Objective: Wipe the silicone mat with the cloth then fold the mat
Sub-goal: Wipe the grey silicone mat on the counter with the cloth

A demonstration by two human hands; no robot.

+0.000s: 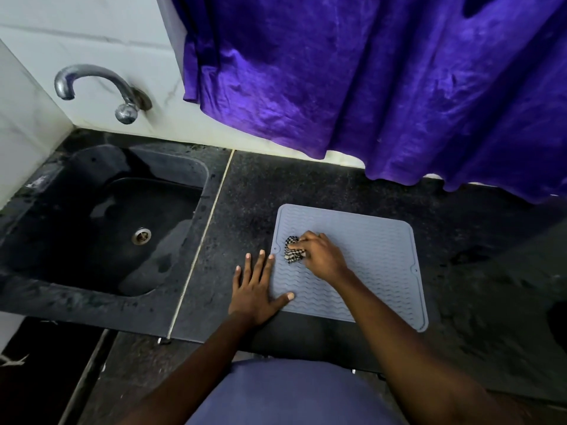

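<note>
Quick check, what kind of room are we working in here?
Likely a kitchen or utility wash area: a dark stone counter with a sunken sink, a wall tap on white tiles, and a ridged silicone mat.

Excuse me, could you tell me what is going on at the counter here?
A person is wiping a grey silicone mat lying flat on the dark counter. The right hand presses a bunched checked cloth near the mat's left edge, while the left hand lies flat, steadying that edge. The mat is not yet folded.
</note>
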